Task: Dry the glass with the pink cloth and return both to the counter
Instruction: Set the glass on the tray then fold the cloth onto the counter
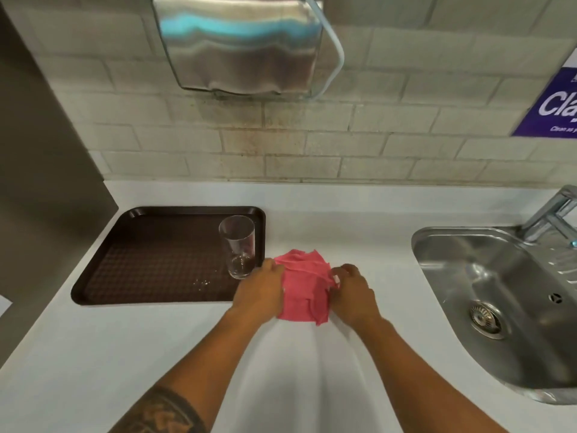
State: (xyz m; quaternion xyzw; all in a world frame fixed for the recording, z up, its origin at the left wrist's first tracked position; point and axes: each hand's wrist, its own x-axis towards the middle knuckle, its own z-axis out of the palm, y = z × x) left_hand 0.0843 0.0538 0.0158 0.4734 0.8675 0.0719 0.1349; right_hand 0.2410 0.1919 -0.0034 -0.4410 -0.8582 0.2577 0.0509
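A clear tall glass [239,246] stands upright at the right edge of a dark brown tray [150,260]. Just right of it, a pink cloth [304,287] lies crumpled on the white counter [359,220]. My left hand [260,293] grips the cloth's left edge, close to the base of the glass but apart from it. My right hand [354,292] pinches the cloth's right edge near a small white tag. Both hands rest low on the counter.
A steel sink [499,295] with a drain and a tap [552,214] lies to the right. A steel dispenser [243,45] hangs on the tiled wall above. A dark panel [40,182] borders the counter on the left. Water drops dot the tray.
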